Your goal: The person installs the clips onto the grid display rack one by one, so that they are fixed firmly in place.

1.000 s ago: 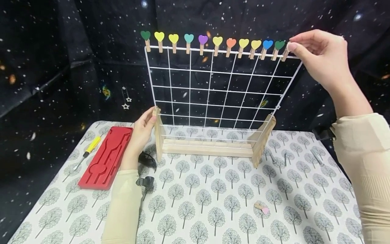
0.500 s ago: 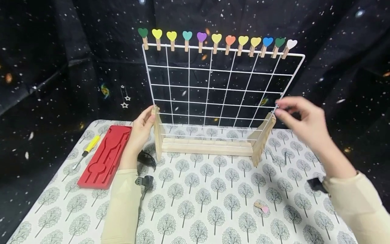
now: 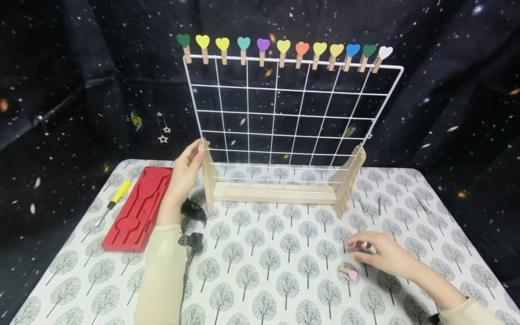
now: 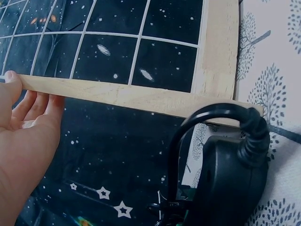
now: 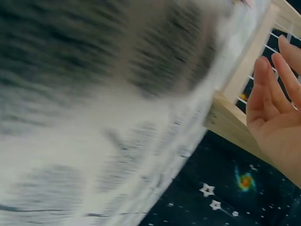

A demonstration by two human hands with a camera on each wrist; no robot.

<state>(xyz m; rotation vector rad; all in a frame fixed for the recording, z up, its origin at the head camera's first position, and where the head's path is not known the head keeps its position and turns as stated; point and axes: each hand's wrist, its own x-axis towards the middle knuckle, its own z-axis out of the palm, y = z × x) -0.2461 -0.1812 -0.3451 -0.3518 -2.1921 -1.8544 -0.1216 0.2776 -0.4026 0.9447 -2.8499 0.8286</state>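
Note:
A white wire grid (image 3: 274, 114) stands upright in a wooden stand (image 3: 274, 195). Along its top bar clips a row of small heart clothespins, from a dark green one at the left to a white heart clothespin (image 3: 385, 53) at the right. My left hand (image 3: 184, 174) holds the top of the stand's left upright (image 3: 208, 185), thumb on one side and fingers on the other; the left wrist view shows this grip on the wooden upright (image 4: 117, 94). Just above a pink heart clothespin (image 3: 352, 274) on the table, my right hand (image 3: 383, 255) hovers with parted, slightly bent fingers, holding nothing.
A red moulded tray (image 3: 136, 212) and a yellow-handled screwdriver (image 3: 119, 192) lie at the left. Several thin metal pieces, including a rod (image 3: 422, 203), lie at the right. A tree-print cloth (image 3: 243, 302) covers the table, with a dark starry backdrop (image 3: 81, 90) behind.
My right hand has let go of the white heart clothespin on the top bar and moved down to the pink one on the table. The left hand keeps its grip on the upright.

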